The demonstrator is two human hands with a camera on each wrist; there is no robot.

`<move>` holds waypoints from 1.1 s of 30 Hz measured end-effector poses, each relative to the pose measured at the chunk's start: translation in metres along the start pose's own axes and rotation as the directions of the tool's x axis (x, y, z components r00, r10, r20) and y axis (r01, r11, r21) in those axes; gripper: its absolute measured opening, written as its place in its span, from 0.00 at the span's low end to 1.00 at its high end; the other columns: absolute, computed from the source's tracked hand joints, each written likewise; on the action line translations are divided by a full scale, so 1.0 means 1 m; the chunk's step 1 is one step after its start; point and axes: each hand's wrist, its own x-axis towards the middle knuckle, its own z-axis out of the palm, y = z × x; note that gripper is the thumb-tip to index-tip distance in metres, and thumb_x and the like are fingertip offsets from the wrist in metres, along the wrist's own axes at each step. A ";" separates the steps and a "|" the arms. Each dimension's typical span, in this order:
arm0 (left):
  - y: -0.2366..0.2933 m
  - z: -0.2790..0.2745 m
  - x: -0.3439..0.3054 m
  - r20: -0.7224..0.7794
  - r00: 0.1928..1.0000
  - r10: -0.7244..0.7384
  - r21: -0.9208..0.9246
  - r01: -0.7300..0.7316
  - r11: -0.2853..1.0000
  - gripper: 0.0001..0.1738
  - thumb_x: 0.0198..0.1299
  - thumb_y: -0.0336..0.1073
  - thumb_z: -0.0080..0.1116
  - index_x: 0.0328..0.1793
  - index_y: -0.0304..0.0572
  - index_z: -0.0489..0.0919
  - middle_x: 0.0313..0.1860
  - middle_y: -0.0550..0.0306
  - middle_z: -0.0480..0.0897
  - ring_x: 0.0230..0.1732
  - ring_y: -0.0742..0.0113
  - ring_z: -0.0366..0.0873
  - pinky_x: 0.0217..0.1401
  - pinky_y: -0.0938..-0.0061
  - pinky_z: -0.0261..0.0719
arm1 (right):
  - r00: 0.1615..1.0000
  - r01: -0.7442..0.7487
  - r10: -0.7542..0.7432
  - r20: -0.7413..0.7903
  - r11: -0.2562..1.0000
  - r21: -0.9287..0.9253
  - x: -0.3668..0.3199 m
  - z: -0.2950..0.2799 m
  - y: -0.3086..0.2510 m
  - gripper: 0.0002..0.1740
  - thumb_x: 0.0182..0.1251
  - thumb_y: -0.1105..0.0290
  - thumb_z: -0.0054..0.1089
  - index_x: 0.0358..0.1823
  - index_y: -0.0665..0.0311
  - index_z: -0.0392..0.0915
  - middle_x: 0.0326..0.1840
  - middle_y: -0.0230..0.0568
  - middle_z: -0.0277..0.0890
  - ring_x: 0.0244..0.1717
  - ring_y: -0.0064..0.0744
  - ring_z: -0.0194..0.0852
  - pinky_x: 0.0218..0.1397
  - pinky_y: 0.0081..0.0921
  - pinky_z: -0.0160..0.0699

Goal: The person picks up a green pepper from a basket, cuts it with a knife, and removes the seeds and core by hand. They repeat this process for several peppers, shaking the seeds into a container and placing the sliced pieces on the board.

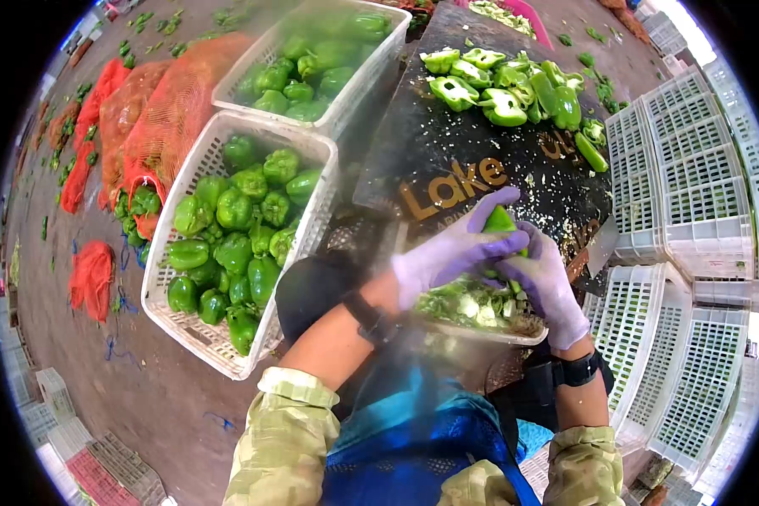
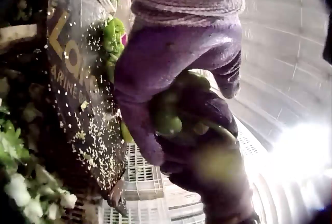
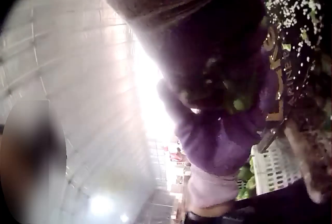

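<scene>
In the head view, both hands wear white gloves with purple palms and meet over the near edge of a black board (image 1: 388,160). My left hand (image 1: 455,249) holds a green bell pepper (image 1: 499,221) between thumb and fingers. From the other side my right hand (image 1: 552,282) grips the same pepper. The left wrist view shows the pepper (image 2: 168,117) mostly hidden by the purple fingers. Below the hands, a white bin (image 1: 447,331) contains pale cores and green scraps (image 1: 481,310). Cut bell peppers (image 1: 504,105) are heaped on the far end of the board.
Left of the board stand two white crates (image 1: 333,169) of whole green peppers (image 1: 236,207). Red mesh sacks (image 1: 190,101) lie beyond them. Stacked white crates (image 1: 670,169) line the right. A flat grey blade (image 1: 600,246) lies at the board's near right corner.
</scene>
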 end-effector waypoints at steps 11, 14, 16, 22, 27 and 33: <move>0.011 0.001 -0.001 0.157 0.988 0.002 -0.081 0.011 0.997 0.48 0.50 0.29 0.62 0.78 0.51 0.52 0.56 0.55 0.72 0.49 0.65 0.76 0.40 0.75 0.83 | 0.976 -0.139 0.064 0.209 0.918 0.371 -0.021 -0.025 -0.006 0.27 0.62 0.66 0.65 0.59 0.71 0.67 0.38 0.29 0.74 0.24 0.08 0.66 0.22 0.06 0.59; 0.017 0.004 0.000 0.198 0.980 -0.009 -0.020 0.013 1.000 0.49 0.48 0.28 0.62 0.78 0.51 0.53 0.56 0.54 0.72 0.45 0.66 0.77 0.39 0.75 0.82 | 0.995 -0.002 -0.042 0.094 0.904 0.427 -0.017 -0.009 0.003 0.31 0.58 0.68 0.68 0.60 0.71 0.66 0.48 0.38 0.76 0.40 0.23 0.79 0.39 0.17 0.79; 0.015 0.003 -0.001 0.191 0.982 -0.013 -0.021 0.017 1.000 0.49 0.48 0.26 0.65 0.77 0.51 0.54 0.55 0.54 0.73 0.41 0.67 0.77 0.36 0.76 0.81 | 0.993 -0.022 -0.021 0.117 0.933 0.360 -0.016 -0.014 0.005 0.31 0.58 0.69 0.68 0.61 0.71 0.65 0.53 0.43 0.75 0.49 0.33 0.79 0.52 0.26 0.80; -0.001 0.003 0.011 0.148 0.988 0.051 -0.017 -0.049 0.999 0.49 0.48 0.21 0.66 0.77 0.51 0.55 0.56 0.56 0.73 0.51 0.69 0.74 0.47 0.78 0.78 | 0.999 0.026 -0.036 0.031 0.960 0.279 -0.016 -0.009 0.002 0.28 0.59 0.71 0.66 0.60 0.71 0.67 0.52 0.42 0.75 0.48 0.28 0.77 0.52 0.25 0.78; -0.007 0.002 0.011 0.149 0.988 0.032 0.017 -0.035 0.999 0.50 0.53 0.30 0.70 0.78 0.53 0.51 0.57 0.57 0.73 0.53 0.73 0.72 0.48 0.81 0.75 | 0.996 0.068 -0.047 -0.077 0.951 0.302 -0.015 -0.008 0.012 0.21 0.58 0.75 0.64 0.52 0.70 0.69 0.45 0.40 0.75 0.41 0.26 0.78 0.46 0.23 0.79; -0.013 0.008 0.011 0.070 0.994 0.082 0.042 -0.085 0.996 0.47 0.56 0.27 0.65 0.77 0.56 0.52 0.59 0.59 0.70 0.53 0.75 0.71 0.46 0.84 0.75 | 0.986 0.088 -0.052 -0.161 0.971 0.221 -0.014 -0.006 0.009 0.20 0.58 0.76 0.66 0.49 0.69 0.67 0.42 0.37 0.75 0.36 0.23 0.76 0.41 0.22 0.80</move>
